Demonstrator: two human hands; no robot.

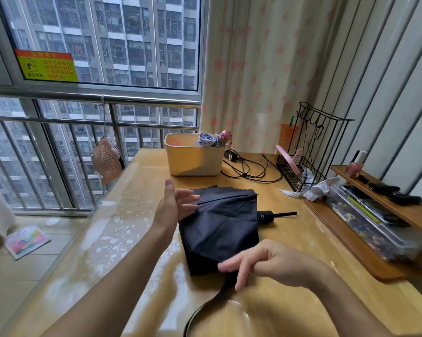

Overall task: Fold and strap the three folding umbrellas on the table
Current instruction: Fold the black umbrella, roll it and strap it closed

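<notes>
A black folding umbrella [222,224] lies in the middle of the wooden table [290,242] with its canopy loose and spread; its black handle [266,217] pokes out to the right. My left hand [174,206] is open, its straight fingers touching the canopy's far left edge. At the near edge my right hand [266,263] is blurred, its fingers pointing down and pinching a long black strap [219,296] that curves toward me. A grey umbrella with a pink handle [215,139] sticks out of the yellow bin [193,161]. Something pink [174,143] also lies in that bin.
Black cables [247,169] lie right of the bin. A black wire rack [307,161], crumpled tissue [319,188] and a wooden shelf with clutter [375,215] fill the right side. An orange fan [105,159] hangs off the railing by the table's left edge.
</notes>
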